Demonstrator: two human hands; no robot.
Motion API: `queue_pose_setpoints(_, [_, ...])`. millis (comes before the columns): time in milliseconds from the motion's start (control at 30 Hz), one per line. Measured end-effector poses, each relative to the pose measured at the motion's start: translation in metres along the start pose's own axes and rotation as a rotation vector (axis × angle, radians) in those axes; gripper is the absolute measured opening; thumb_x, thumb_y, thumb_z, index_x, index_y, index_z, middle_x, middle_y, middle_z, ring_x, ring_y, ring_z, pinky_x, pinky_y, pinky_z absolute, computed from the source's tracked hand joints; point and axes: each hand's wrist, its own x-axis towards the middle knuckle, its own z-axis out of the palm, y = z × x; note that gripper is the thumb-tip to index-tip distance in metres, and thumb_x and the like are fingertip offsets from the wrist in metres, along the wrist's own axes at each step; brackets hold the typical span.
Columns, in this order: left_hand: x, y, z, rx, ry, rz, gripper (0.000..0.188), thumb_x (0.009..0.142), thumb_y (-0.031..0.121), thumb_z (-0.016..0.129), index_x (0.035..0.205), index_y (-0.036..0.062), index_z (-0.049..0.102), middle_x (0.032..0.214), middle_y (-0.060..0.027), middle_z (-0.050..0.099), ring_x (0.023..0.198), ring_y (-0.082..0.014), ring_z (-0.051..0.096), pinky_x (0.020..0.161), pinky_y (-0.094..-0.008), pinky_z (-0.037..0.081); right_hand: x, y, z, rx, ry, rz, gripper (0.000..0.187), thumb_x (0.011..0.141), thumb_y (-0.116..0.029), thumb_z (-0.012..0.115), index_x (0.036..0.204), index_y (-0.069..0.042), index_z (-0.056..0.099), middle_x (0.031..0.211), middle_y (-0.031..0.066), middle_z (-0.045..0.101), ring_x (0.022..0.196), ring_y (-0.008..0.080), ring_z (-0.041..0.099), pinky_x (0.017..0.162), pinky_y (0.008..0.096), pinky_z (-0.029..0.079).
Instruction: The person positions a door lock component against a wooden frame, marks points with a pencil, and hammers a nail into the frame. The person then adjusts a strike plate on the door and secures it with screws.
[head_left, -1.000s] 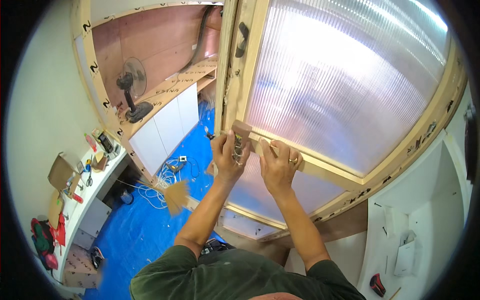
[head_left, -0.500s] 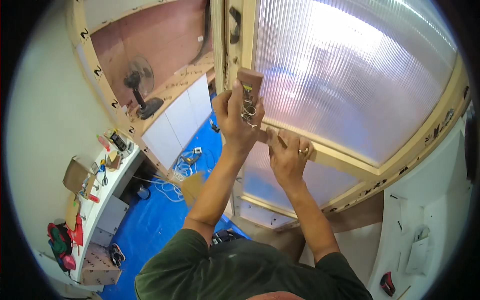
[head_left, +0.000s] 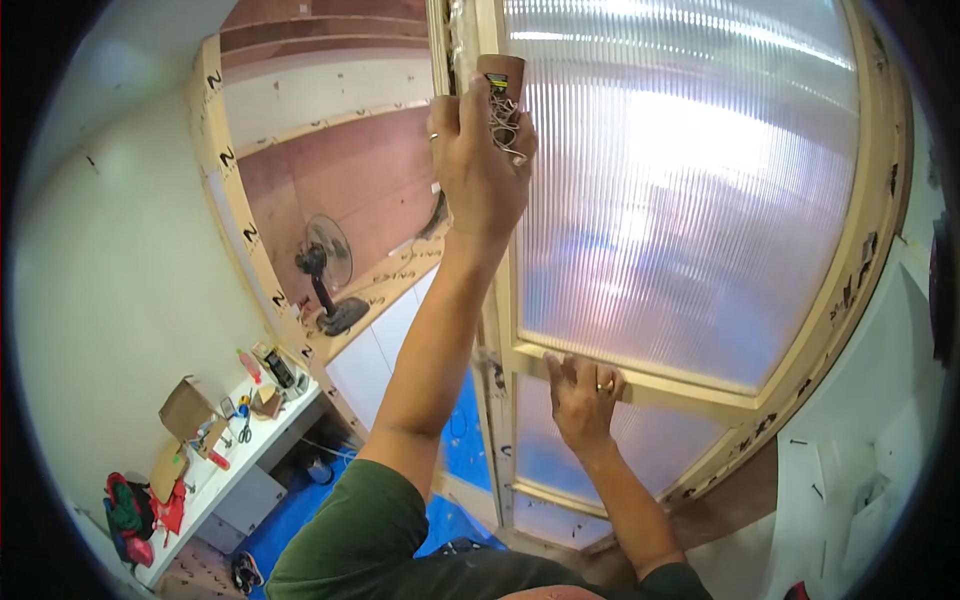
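Note:
My left hand (head_left: 482, 185) is raised, its fingers closed around a brown block (head_left: 501, 68). The block bears a yellow-and-black mark and a tangle of thin, pale wire or string; its underside is hidden. It is against or just in front of the upright of a pale wooden door frame (head_left: 668, 374) with ribbed translucent panels (head_left: 680, 210). Lower and to the right, my right hand (head_left: 584, 400) has its fingers curled over the frame's crossbar, between the upper and lower panels.
At left, a white counter (head_left: 225, 480) carries an opened cardboard box (head_left: 188, 410), scissors (head_left: 245, 432), bottles and a red bag. A black fan (head_left: 325, 275) stands on a wooden ledge behind. Blue sheeting (head_left: 465, 440) covers the floor. White shelving (head_left: 850, 430) is at right.
My left hand has moved up along the upright with the brown block. The right hand stays at the crossbar, now lower in view. The view has tilted upward.

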Motion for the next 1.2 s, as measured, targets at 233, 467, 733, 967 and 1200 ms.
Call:
queue_pose_setpoints(233, [0.079,-0.006,0.026,-0.043,0.031,-0.006,0.048,0.085,0.013,0.081,0.128,0.0031,0.062,0.111,-0.0228,0.059,0.094,-0.0444,0.062,0.080,-0.0545,0.053,-0.001,-0.004,-0.007,0.006,-0.022,0.024,0.034,0.094,-0.016,0.073,0.126,-0.024,0.075,0.109,0.0023,0.067,0.098,0.0273,0.054,0.094,0.0494,0.038])
queue_pose_setpoints(467, [0.158,-0.021,0.054,0.101,0.050,0.044,0.050,0.084,0.025,0.082,0.126,0.0009,0.065,0.115,-0.0196,0.061,0.101,-0.0416,0.067,0.087,-0.0531,0.056,0.002,-0.001,-0.008,0.040,-0.007,-0.009,0.033,0.093,-0.012,0.070,0.124,-0.022,0.075,0.107,0.0035,0.066,0.093,0.0285,0.053,0.089,0.0490,0.039])
queue_pose_setpoints(733, [0.239,-0.021,0.082,0.140,0.025,-0.042,0.045,0.091,0.025,0.077,0.128,0.0026,0.063,0.128,-0.0194,0.064,0.111,-0.0377,0.068,0.088,-0.0507,0.058,0.000,0.001,-0.013,0.059,-0.021,-0.006,0.033,0.092,-0.011,0.070,0.123,-0.019,0.073,0.095,-0.0007,0.055,0.092,0.0235,0.050,0.088,0.0449,0.035])
queue_pose_setpoints(967, [0.316,-0.021,0.097,0.038,-0.075,-0.212,0.054,0.090,0.019,0.078,0.138,0.0033,0.058,0.138,-0.0219,0.059,0.124,-0.0440,0.062,0.103,-0.0538,0.055,-0.004,0.002,-0.009,0.117,-0.070,0.018,0.040,0.085,-0.011,0.077,0.124,-0.021,0.076,0.106,-0.0031,0.056,0.099,0.0204,0.052,0.094,0.0433,0.034])
queue_pose_setpoints(1200, [0.356,-0.015,0.108,-0.119,-0.068,-0.123,0.060,0.093,0.013,0.077,0.149,0.0185,0.054,0.139,-0.0142,0.065,0.128,-0.0349,0.062,0.110,-0.0471,0.053,-0.005,0.002,-0.006,0.037,-0.066,0.018,0.038,0.083,-0.012,0.080,0.120,-0.022,0.079,0.112,-0.0042,0.058,0.102,0.0173,0.054,0.098,0.0416,0.032])
